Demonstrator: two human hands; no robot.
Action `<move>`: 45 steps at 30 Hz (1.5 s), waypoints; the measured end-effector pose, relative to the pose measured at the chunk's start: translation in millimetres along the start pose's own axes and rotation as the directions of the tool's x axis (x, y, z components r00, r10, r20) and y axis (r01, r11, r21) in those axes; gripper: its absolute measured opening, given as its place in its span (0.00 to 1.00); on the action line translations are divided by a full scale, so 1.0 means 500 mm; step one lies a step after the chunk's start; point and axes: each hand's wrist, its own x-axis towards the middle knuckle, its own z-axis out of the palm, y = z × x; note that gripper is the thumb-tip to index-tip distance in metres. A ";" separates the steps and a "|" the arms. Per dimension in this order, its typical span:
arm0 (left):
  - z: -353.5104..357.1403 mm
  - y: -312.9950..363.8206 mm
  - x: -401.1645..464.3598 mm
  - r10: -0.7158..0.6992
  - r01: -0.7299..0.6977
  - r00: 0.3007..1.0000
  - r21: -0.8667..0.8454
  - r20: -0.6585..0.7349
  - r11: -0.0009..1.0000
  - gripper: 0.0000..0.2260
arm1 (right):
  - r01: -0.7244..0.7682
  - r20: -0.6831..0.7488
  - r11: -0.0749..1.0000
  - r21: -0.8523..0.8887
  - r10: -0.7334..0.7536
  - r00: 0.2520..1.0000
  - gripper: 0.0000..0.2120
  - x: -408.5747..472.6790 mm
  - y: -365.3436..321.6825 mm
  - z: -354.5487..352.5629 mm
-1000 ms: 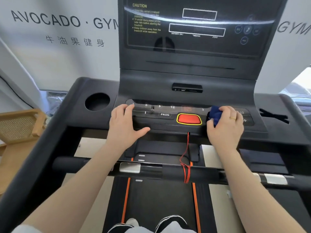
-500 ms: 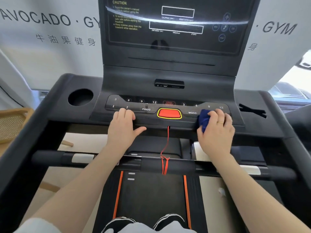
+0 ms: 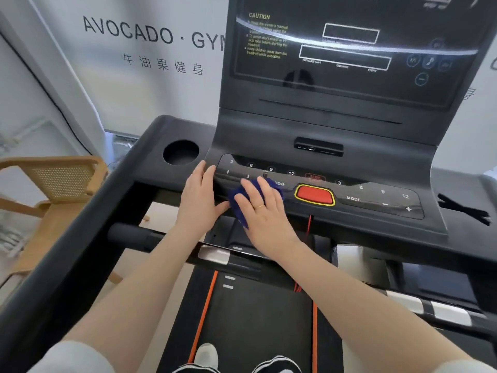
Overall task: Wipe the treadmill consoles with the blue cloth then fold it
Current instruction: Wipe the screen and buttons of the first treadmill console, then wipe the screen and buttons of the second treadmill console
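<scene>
The black treadmill console (image 3: 376,196) has a strip of number keys and a red stop button (image 3: 314,195). My right hand (image 3: 265,211) lies flat on the bunched blue cloth (image 3: 236,201) and presses it onto the left part of the key strip, near the PROG label. Cloth edges show left of and beyond the fingers. My left hand (image 3: 200,196) rests flat on the console's left end, fingers straight, its thumb touching the cloth. The dark display screen (image 3: 349,49) rises behind.
A round cup holder (image 3: 180,152) sits left of the keys. A red safety cord (image 3: 309,223) hangs below the stop button. The crossbar (image 3: 129,232) runs under my arms, above the belt (image 3: 263,319). A wooden chair (image 3: 53,184) stands at the left.
My right hand has swept the cloth from the right end of the key strip, past the stop button, to the left part. My left hand slid left to the console's end.
</scene>
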 end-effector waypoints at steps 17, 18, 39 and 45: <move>-0.034 -0.048 0.013 0.253 -0.254 0.967 -0.254 -0.035 0.933 0.18 | -0.631 0.365 0.546 0.550 0.522 0.771 0.06 -0.081 0.007 -0.104; -0.041 -0.043 0.012 0.299 -0.291 0.954 -0.316 -0.022 0.903 0.16 | -0.681 0.402 0.449 0.578 0.570 0.717 0.03 -0.071 -0.005 -0.105; -0.109 0.119 -0.104 0.659 0.058 0.437 -0.750 0.613 0.659 0.08 | -0.482 0.416 -0.031 0.875 0.557 0.719 0.11 -0.208 -0.067 -0.270; -0.044 0.257 -0.277 0.729 -0.118 0.089 -0.719 0.679 0.685 0.16 | -0.615 0.538 -0.162 0.771 0.682 0.495 0.10 -0.508 -0.137 -0.367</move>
